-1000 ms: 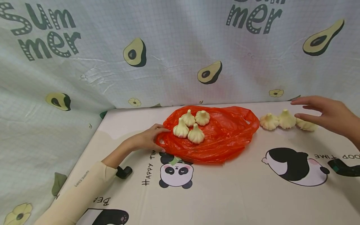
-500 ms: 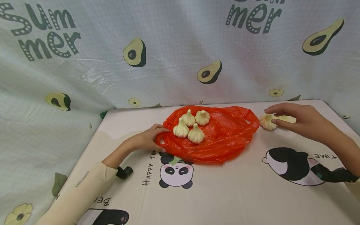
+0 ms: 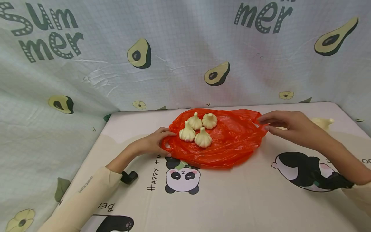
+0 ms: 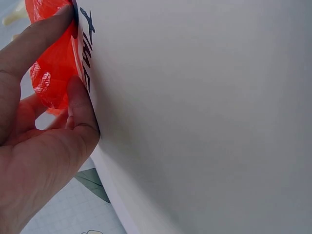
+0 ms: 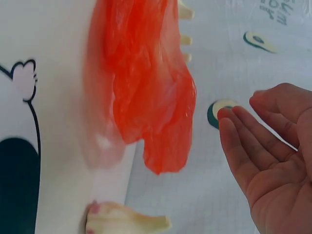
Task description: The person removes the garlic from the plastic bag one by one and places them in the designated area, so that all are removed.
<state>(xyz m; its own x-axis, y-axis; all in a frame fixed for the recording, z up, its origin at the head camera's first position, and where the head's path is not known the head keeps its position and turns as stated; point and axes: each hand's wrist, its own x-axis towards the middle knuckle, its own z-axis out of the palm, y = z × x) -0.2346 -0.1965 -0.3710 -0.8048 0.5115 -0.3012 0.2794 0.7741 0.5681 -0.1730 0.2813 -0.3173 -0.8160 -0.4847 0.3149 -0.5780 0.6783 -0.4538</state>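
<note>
In the head view a red plastic bag (image 3: 232, 135) lies flat at the back of the table, with several garlic bulbs (image 3: 203, 138) sitting on its left part. My left hand (image 3: 152, 143) is at the bag's left end, thumb and fingers curled around its edge; in the left wrist view red film shows between the fingers (image 4: 41, 31) and thumb. My right hand (image 3: 292, 127) hovers at the bag's right end, fingers loosely bent, holding nothing. The right wrist view shows that hand (image 5: 273, 161) apart from the bag (image 5: 151, 83).
Right of the bag, a garlic bulb (image 3: 323, 123) shows behind my right hand, and another is mostly hidden by the fingers. A pale cloth with printed pandas (image 3: 182, 180) covers the table. Close behind the table hangs an avocado-print curtain (image 3: 174, 83).
My right hand has moved left, from over the garlic bulbs at the far right to the bag's right end. The left hand and the bag stay nearly as they were.
</note>
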